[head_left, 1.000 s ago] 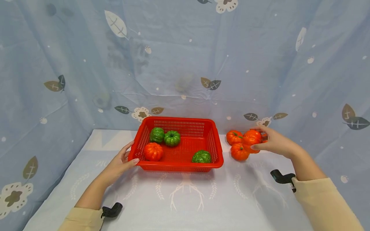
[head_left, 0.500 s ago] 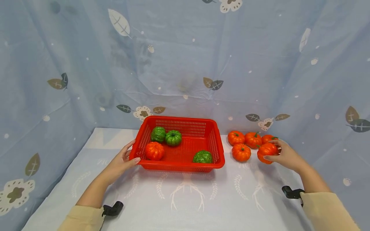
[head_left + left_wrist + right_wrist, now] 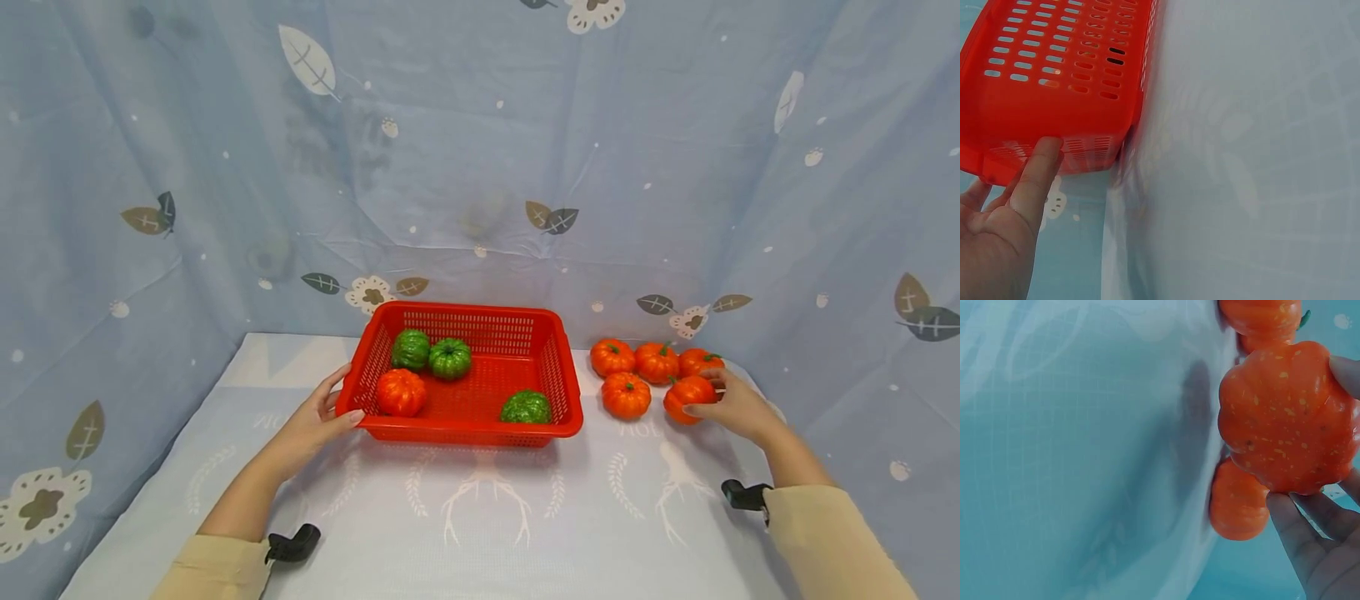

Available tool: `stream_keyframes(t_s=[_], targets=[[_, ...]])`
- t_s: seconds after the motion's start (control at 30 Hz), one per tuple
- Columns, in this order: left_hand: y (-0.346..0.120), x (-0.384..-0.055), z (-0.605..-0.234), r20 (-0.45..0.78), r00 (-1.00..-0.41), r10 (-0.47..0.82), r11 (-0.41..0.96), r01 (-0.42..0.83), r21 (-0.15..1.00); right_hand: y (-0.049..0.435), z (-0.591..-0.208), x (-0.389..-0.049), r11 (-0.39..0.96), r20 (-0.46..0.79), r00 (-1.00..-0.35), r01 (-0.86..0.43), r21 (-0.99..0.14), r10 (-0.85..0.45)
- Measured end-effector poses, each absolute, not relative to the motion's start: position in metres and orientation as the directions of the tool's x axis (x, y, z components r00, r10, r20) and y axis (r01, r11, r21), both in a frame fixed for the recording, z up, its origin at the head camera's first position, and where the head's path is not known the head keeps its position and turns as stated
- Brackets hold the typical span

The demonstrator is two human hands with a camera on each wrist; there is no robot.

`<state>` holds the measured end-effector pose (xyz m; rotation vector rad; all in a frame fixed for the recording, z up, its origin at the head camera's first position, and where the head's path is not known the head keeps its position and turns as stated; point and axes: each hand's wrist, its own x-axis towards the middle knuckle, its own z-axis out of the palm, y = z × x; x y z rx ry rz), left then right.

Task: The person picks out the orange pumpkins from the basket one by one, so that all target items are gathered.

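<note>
My left hand [image 3: 311,429] holds the near left corner of a red plastic basket [image 3: 480,432], thumb at the front and fingers along the left side. In the left wrist view, its thumb [image 3: 1038,175] presses the slotted outer wall. Over on the right, my right hand [image 3: 738,406] grips a small orange pumpkin [image 3: 687,400] between thumb and fingers. The right wrist view shows the speckled base of this pumpkin [image 3: 1291,419] facing the camera, tilted, with another pumpkin [image 3: 1239,503] behind it. Inside the basket lie an orange pumpkin [image 3: 401,392] and green ones [image 3: 450,358].
Several orange pumpkins [image 3: 626,396] stand grouped right of the basket, close to the held one. A pale patterned cloth [image 3: 480,517] covers the table. Blue patterned curtains [image 3: 450,150] enclose the back and sides.
My right hand has carried its pumpkin from above the group to the right and nearer me, lower down, then slightly left. My left hand and the basket stay put.
</note>
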<state>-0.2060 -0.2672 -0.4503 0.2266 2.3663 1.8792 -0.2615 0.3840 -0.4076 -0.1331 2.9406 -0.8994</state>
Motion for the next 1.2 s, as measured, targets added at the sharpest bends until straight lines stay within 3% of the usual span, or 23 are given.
stream_keyframes(t_s=[0.53, 1.2], targets=[[-0.267, -0.207, -0.453, 0.031, -0.979, 0.203, 0.187, 0.07, 0.98, 0.384, -0.424, -0.269, 0.786, -0.048, -0.996, -0.031, -0.617, -0.077], [-0.268, -0.206, -0.452, 0.024, -0.979, 0.201, 0.189, 0.063, 0.98, 0.385, -0.407, -0.251, 0.854, -0.128, -0.99, 0.022, -0.52, -0.053]])
